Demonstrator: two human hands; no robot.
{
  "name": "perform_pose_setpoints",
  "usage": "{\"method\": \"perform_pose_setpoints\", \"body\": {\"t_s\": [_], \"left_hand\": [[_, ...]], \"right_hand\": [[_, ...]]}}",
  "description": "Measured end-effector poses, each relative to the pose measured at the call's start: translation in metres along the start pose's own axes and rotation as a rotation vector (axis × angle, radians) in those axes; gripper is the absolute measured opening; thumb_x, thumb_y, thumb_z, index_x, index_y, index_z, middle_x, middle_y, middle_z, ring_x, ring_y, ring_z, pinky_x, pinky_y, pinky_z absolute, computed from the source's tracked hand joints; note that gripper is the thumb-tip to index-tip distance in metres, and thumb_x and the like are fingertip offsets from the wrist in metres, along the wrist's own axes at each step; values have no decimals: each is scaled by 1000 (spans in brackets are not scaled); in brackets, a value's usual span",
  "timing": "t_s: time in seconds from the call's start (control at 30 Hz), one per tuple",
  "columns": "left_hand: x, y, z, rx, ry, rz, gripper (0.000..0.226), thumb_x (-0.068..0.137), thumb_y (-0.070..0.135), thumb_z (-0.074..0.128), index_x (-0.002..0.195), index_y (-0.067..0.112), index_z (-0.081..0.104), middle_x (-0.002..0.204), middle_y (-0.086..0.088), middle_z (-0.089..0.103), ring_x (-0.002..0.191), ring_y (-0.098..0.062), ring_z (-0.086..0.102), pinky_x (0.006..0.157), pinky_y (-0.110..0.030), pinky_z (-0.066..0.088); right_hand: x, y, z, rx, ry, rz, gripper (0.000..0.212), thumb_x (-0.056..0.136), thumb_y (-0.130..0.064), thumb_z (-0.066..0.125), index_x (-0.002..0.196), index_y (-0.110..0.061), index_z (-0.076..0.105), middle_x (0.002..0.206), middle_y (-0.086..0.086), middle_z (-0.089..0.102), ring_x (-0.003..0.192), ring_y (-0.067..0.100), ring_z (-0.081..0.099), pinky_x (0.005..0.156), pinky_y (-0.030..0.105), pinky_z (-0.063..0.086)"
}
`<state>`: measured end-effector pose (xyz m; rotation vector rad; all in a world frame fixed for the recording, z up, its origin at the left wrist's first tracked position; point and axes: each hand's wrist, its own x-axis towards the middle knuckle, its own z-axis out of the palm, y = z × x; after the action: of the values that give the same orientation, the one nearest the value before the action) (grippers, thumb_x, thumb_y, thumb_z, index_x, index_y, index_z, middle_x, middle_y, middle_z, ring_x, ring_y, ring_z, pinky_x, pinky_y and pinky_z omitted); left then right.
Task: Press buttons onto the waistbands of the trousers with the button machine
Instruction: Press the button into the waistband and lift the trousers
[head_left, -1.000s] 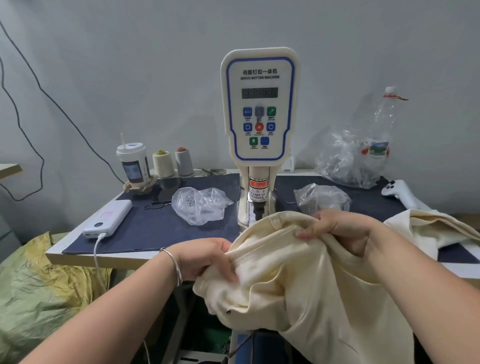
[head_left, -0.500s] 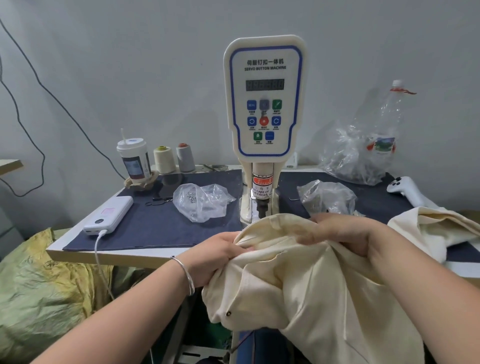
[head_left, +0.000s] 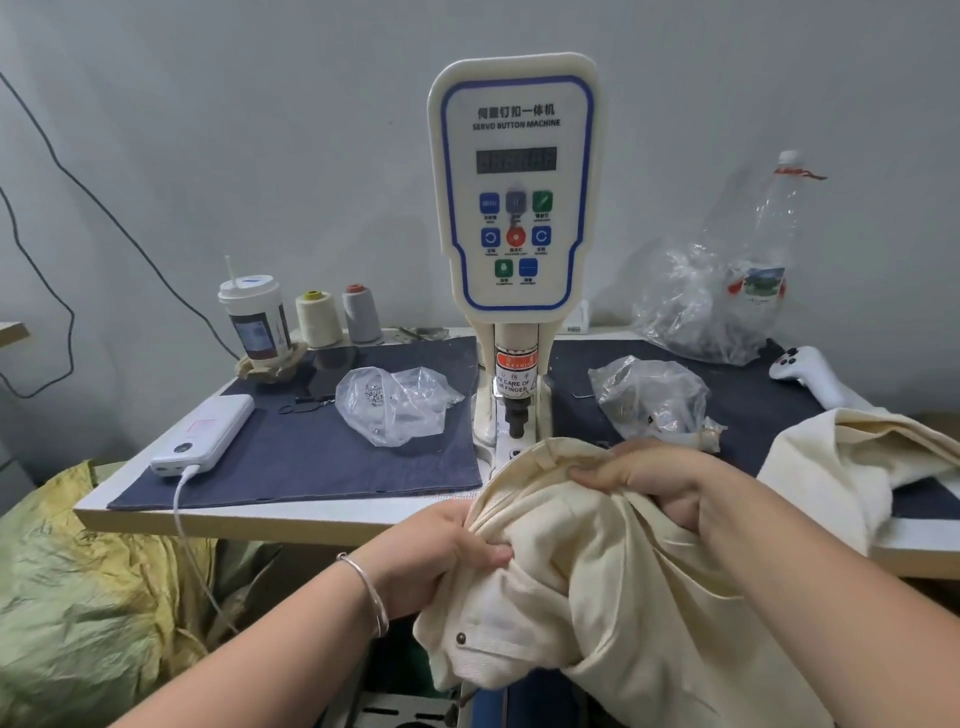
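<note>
Starting at the table's (head_left: 291, 517) left front corner, a white power bank (head_left: 203, 435) lies with its cable hanging over the edge, and behind it, toward the back left, stand a lidded cup (head_left: 254, 318) and two thread cones (head_left: 336, 317). A clear bag of small metal parts (head_left: 395, 402) sits on the dark cloth just left of the button machine (head_left: 514, 208), near enough that I judge a careless sweep of fabric could drag it. My left hand (head_left: 441, 551) is below the front edge, fingers curled and pinching a bunch of the cream trousers (head_left: 597, 597). The waistband (head_left: 540, 460) is lifted just in front of the machine's punch (head_left: 516, 418), not yet under it. To do this well, I think I should flatten the band into a single layer, slide it square beneath the punch, and keep my fingertips back, as the warning label says. My right hand (head_left: 660, 483) grips the band from above, fingers curled over the cloth. Right of the machine lie another crumpled clear bag (head_left: 649, 395), a large bag with a plastic bottle (head_left: 737, 291) at the back right, a white controller (head_left: 810, 371), and more cream fabric (head_left: 852, 457) draped along the right edge.
</note>
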<state>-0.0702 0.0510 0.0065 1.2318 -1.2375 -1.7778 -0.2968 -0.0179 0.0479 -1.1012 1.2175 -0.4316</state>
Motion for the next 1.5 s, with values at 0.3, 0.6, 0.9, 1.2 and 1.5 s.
{"method": "perform_pose_setpoints", "body": {"t_s": [0.3, 0.6, 0.9, 1.2, 1.5], "left_hand": [[21, 23, -12, -60, 229, 31, 28, 95, 13, 59, 116, -4, 65, 119, -31, 63, 108, -40, 61, 104, -53, 43], [55, 30, -24, 480, 560, 48, 52, 93, 60, 47, 82, 16, 72, 77, 6, 70, 75, -9, 61, 66, -21, 44], [76, 26, -25, 638, 572, 213, 55, 98, 47, 49, 53, 22, 28, 50, 9, 29, 45, -9, 25, 48, -25, 24], [85, 23, -33, 698, 622, 224, 54, 97, 38, 50, 52, 22, 25, 48, 8, 25, 46, -10, 23, 54, -33, 22], [88, 17, -39, 738, 627, 255, 54, 96, 30, 51, 51, 21, 23, 46, 9, 22, 46, -10, 22, 48, -28, 18]], "right_hand": [[33, -26, 9, 109, 117, -51, 30, 92, -14, 63, 118, 2, 61, 114, 24, 64, 102, 35, 62, 102, 53, 44], [62, -16, 5, -138, 346, -267, 31, 84, -32, 73, 92, -2, 70, 86, 11, 70, 79, 25, 66, 67, 26, 48], [80, 7, 4, -459, 580, -486, 48, 87, -39, 66, 54, -5, 53, 53, 5, 46, 53, 18, 44, 50, 24, 31], [93, 9, 5, -647, 671, -524, 58, 90, -50, 57, 46, -16, 40, 42, -6, 41, 46, 14, 45, 47, 30, 30], [95, 13, 12, -714, 720, -500, 30, 93, -48, 50, 77, -24, 42, 77, -4, 55, 77, 23, 55, 67, 33, 38]]}}
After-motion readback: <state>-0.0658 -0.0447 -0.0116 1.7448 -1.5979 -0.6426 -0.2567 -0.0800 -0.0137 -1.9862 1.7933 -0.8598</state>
